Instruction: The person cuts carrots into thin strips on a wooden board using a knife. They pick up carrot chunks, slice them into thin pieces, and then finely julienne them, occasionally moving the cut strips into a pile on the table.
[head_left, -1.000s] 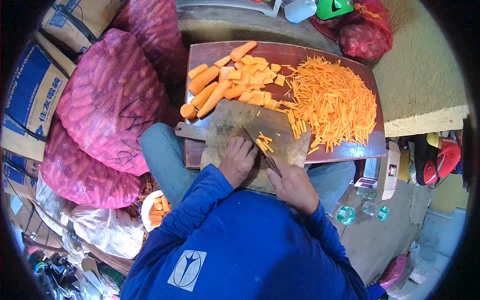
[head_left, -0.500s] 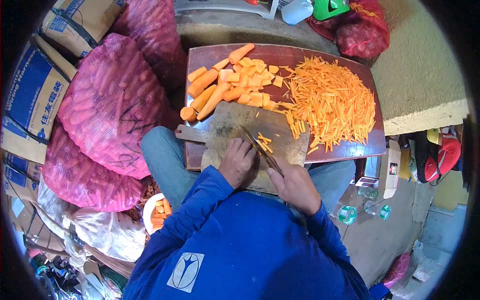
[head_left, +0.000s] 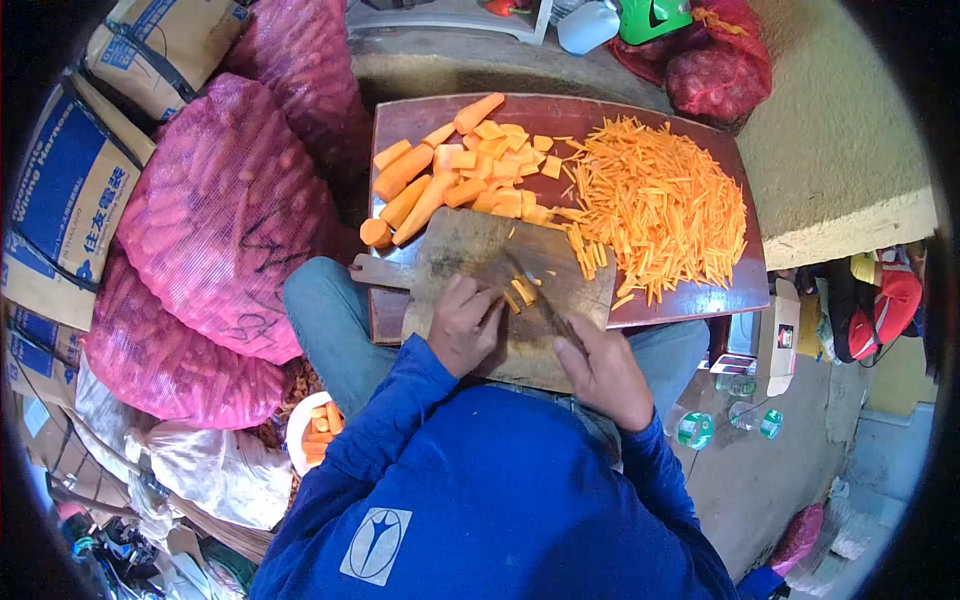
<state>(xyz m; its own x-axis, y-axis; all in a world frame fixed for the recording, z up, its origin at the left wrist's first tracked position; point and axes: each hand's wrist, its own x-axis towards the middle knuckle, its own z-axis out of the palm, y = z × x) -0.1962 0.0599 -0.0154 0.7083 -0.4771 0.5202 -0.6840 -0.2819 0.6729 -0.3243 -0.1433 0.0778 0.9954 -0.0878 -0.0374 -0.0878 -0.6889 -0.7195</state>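
A wooden cutting board (head_left: 465,245) rests over the near edge of the dark red table, its handle pointing left. My right hand (head_left: 610,372) is closed round the handle of a knife (head_left: 545,302), whose blade angles up and left over the board. My left hand (head_left: 464,328) has its fingers curled, the tips closed at a small piece of carrot (head_left: 511,302) beside the blade; its palm side is hidden. Cut carrot sticks (head_left: 586,252) lie on the board's right edge. A large heap of carrot sticks (head_left: 665,215) is at the right, and peeled carrots (head_left: 404,170) and carrot chunks (head_left: 505,160) lie behind the board.
Pink mesh sacks of carrots (head_left: 225,215) stand at the left, near cardboard boxes (head_left: 75,190). A white container with carrot pieces (head_left: 296,432) sits low by my left knee. Plastic bottles (head_left: 695,430) are on the floor at right. A red mesh bag (head_left: 715,80) lies behind the table.
The knife and my right hand have shifted right and slightly down. My left hand has moved slightly left, its fingers drawn together, and the small carrot pieces between the hands lie differently.
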